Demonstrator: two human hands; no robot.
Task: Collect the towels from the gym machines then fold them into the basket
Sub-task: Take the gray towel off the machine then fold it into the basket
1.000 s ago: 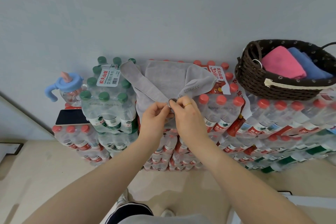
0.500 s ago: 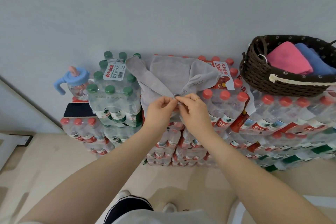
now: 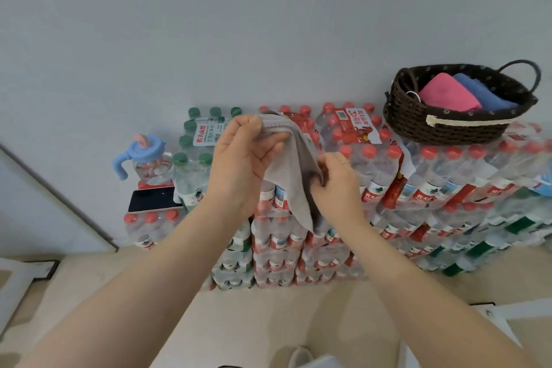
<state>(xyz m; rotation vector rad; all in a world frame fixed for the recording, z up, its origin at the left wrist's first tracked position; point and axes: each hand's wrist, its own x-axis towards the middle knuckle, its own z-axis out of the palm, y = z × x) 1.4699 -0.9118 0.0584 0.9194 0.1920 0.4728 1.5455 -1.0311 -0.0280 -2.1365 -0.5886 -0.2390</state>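
Closest in, both forearms reaching up over the floor toward the stacked water-bottle packs (image 3: 388, 185). Left hand (image 3: 242, 158) raised, grip clenched on the top edge of the grey towel (image 3: 295, 170), thumb and fingers pinching the hem. Right hand (image 3: 334, 182) lower down, grip bunching the towel's middle, so the cloth hangs in the air between the two, just in front of the bottles. Further back, a phone (image 3: 153, 199) and a blue sippy cup (image 3: 143, 158) on the left packs. Farthest right, the woven basket (image 3: 442, 125) on top of the packs, pink towel (image 3: 448, 92) and blue towel (image 3: 484, 92) already folded inside. Probably mid-fold here. Big risk: loose tail swinging crooked, giving a lopsided fold, or snagging bottle caps and slipping out of the pinch.
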